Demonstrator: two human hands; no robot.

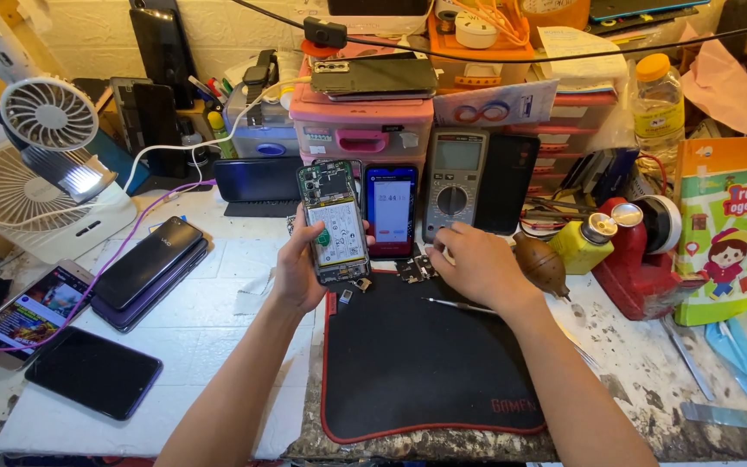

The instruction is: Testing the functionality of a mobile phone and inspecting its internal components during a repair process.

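Your left hand (297,270) grips an opened phone (334,222), back cover off, upright above the black mat (425,359) on the counter (218,337). Your right hand (477,264) rests fingers-down on small loose parts (415,269) at the mat's far edge; whether it pinches one, you cannot tell. Tweezers (458,304) lie just beside it.

Cluttered white workbench (218,337), pale wall (244,35)

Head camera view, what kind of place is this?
Most likely a phone repair bench. The left hand holds an opened phone with its insides bared, the right hand rests by small parts, a multimeter stands behind, and several other phones lie around.
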